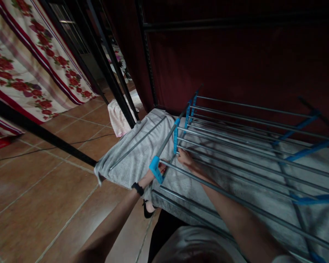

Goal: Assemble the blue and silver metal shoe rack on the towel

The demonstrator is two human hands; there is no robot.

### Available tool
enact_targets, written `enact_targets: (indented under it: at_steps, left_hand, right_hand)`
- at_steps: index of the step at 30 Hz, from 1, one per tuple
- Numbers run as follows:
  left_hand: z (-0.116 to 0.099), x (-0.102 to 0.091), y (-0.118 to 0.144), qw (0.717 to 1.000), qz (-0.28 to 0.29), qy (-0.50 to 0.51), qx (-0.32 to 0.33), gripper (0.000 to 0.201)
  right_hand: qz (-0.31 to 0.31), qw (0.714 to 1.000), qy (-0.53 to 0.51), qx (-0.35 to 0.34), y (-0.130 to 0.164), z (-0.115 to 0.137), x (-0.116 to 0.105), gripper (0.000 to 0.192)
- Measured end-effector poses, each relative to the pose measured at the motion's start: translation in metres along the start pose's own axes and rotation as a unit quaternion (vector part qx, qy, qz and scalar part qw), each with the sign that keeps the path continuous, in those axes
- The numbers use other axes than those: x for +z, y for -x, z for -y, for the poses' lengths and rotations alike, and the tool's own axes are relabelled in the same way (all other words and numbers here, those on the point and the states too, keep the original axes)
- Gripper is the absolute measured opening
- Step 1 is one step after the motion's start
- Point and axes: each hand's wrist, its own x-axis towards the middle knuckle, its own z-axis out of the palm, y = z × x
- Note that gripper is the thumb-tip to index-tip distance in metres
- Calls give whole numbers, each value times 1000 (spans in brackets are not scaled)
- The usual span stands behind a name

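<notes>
Head view: both hands grip drying rack corner over towel edge; bare floor leftward

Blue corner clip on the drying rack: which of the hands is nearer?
Left. The left hand touches the blue corner clip; the right hand is farther along, among the rails.

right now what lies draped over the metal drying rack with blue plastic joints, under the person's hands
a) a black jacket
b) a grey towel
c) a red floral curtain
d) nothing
b: a grey towel is spread across the metal drying rack with blue plastic joints, under the left hand and the right hand.
</notes>
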Motion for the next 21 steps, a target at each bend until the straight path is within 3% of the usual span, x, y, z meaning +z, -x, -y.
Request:
enact_targets:
  at_steps: [3, 8, 12, 15, 18, 21]
  left_hand:
    - [-4, -12, 20, 999, -28, 29, -24, 35]
    - [-29, -23, 73, 986, -152, 59, 21, 39]
    - [-56, -15, 108, 988, -127, 80, 48, 54]
    - [-74, -5, 117, 989, -116, 77, 59, 52]
    - [-84, 5, 113, 988, -115, 57, 85, 47]
    - [-88, 12, 107, 985, -130, 44, 106, 46]
  right_hand:
    - [15, 1000, 8, -4, 16, 2, -6, 58]
    - [-19, 999, -4, -47, 61, 4, -4, 62]
    - [-44, 995, -60, -60, 114, 16, -12, 57]
    - [20, 991, -105, -87, 152, 36, -41, 50]
    - [86, 970, -163, -158, 178, 58, -88, 47]
    - [65, 967, -146, -198, 189, 74, -135, 51]
